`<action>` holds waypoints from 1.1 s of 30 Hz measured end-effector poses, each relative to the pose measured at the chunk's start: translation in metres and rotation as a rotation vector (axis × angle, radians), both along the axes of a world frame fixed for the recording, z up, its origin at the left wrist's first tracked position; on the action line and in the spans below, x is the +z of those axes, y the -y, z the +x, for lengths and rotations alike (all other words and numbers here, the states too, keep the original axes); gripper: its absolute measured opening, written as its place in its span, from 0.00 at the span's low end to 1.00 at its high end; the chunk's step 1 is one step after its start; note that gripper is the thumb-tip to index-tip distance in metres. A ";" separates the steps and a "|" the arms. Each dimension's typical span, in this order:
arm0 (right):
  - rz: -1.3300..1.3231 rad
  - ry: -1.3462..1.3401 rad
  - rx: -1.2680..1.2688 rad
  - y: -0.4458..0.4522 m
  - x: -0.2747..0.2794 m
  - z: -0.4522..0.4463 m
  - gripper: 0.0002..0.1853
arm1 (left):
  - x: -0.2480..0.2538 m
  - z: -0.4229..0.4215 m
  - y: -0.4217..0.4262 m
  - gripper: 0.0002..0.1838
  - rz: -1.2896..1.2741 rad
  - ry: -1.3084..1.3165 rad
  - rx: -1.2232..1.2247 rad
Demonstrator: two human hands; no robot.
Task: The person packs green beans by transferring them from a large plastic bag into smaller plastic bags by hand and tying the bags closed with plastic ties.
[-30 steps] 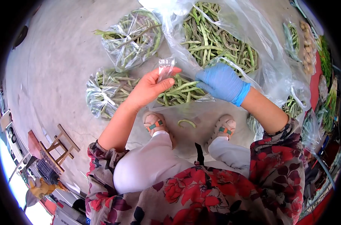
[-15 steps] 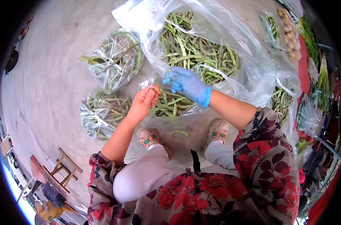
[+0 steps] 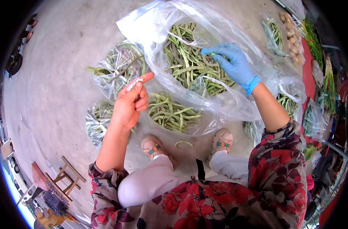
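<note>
My left hand (image 3: 132, 101), bare, is closed with its index finger stretched out. Its thumb presses a small crumpled white scrap (image 3: 135, 83) against that finger. In a thin blue glove, my right hand (image 3: 235, 65) hovers over the large clear plastic bag (image 3: 154, 57) of green beans (image 3: 189, 65). A bright green bit, seemingly a green bean (image 3: 226, 58), shows between its thumb and fingers; most of it is hidden. Below, a smaller pile of green beans (image 3: 174, 114) lies on clear plastic in front of my feet.
Two filled bean bags, an upper one (image 3: 118, 68) and a lower one (image 3: 98, 122), sit at left. One loose bean (image 3: 184, 144) lies between my shoes. At right are a potato bag (image 3: 292, 38), spring onions (image 3: 328, 84) and other bagged vegetables. A wooden stool (image 3: 67, 177) stands lower left.
My hands have moved apart. The right went up and right over the large bag; the left shifted left, its index finger now extended and the white scrap under its thumb.
</note>
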State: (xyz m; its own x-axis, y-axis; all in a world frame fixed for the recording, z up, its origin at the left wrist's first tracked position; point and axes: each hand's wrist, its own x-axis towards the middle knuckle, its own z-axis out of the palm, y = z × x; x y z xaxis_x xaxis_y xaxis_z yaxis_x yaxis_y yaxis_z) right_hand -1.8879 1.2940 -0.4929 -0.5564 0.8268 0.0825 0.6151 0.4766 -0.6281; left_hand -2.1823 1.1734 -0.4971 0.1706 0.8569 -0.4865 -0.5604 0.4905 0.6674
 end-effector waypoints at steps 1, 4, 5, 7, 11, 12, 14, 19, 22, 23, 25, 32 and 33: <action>0.157 0.095 -0.095 -0.013 0.009 0.007 0.13 | 0.001 0.000 -0.002 0.18 -0.037 0.032 -0.002; 0.451 0.263 -0.311 -0.067 0.027 0.042 0.15 | 0.001 0.005 -0.008 0.17 -0.117 0.083 -0.013; 0.635 0.460 -0.392 -0.080 0.031 0.050 0.16 | 0.001 0.006 -0.010 0.17 -0.127 0.083 -0.016; 0.819 0.574 -0.538 -0.090 0.022 0.050 0.18 | 0.001 0.008 -0.014 0.16 -0.137 0.085 -0.023; 0.510 0.398 0.172 -0.047 -0.009 -0.008 0.22 | -0.004 0.010 -0.028 0.15 -0.127 0.077 -0.054; 0.351 0.453 0.439 -0.036 -0.029 -0.024 0.22 | -0.007 0.011 -0.031 0.15 -0.133 0.074 -0.054; 0.108 0.799 0.678 -0.035 -0.066 -0.040 0.25 | -0.009 0.010 -0.037 0.15 -0.143 0.065 -0.046; -0.436 0.479 -0.148 -0.158 -0.099 0.001 0.33 | -0.015 0.003 -0.038 0.13 -0.198 0.070 -0.013; -0.400 0.008 -0.576 -0.203 -0.058 0.014 0.35 | -0.022 -0.003 -0.039 0.12 -0.214 0.107 -0.007; -0.365 0.207 -0.500 -0.215 -0.061 0.015 0.33 | -0.026 -0.004 -0.040 0.12 -0.216 0.112 -0.013; -0.281 0.599 -0.332 -0.234 -0.064 0.015 0.31 | -0.032 -0.005 -0.043 0.12 -0.228 0.134 -0.025; -0.155 0.622 -0.212 -0.154 -0.145 -0.052 0.45 | -0.051 -0.001 -0.049 0.12 -0.291 0.180 -0.053; -0.180 0.643 -0.240 -0.155 -0.154 -0.059 0.48 | -0.053 -0.002 -0.050 0.11 -0.303 0.176 -0.053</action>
State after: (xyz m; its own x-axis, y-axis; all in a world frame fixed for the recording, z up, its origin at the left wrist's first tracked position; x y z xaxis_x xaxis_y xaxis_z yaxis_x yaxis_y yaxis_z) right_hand -1.9468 1.4488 -0.6471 -0.2498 0.9025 -0.3507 0.9654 0.2044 -0.1617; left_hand -2.1846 1.2232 -0.5502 0.3150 0.6661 -0.6761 -0.6223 0.6828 0.3827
